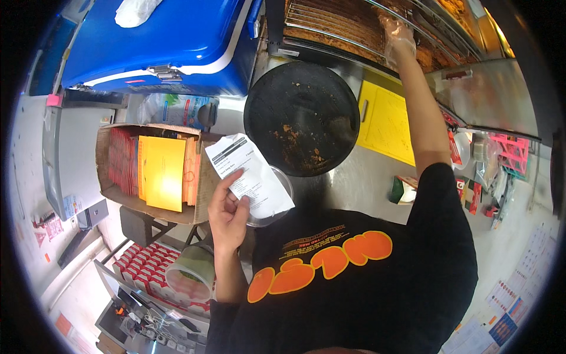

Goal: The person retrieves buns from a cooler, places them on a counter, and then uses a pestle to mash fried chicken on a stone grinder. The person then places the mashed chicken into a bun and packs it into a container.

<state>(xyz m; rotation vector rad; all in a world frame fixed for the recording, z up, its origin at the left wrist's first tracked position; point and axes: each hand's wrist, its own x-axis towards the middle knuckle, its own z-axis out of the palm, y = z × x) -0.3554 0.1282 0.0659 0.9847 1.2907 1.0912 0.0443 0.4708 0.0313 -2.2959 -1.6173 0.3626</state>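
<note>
My left hand (230, 210) holds a printed paper receipt (254, 177) between thumb and fingers. A clear round plastic lid or container (285, 177) lies partly hidden behind the paper. My right hand (398, 35), in a clear plastic glove, reaches into a food cabinet with wire racks (336, 20); its fingers are among browned, crumbly food, and whether they grip any is unclear. Between the hands, a round black pan or tray (302, 119) with orange-brown crumbs rests on the steel counter (349, 190). Right of it lies a yellow cutting board (387, 124), beneath my right forearm.
A blue cooler box (163, 40) stands at upper left. Below it, a cardboard box (150, 208) holds orange and yellow padded envelopes (161, 172). A green-tinted tub (190, 274) sits near my left forearm. The cabinet's edge and glass panel (486, 93) border my right arm.
</note>
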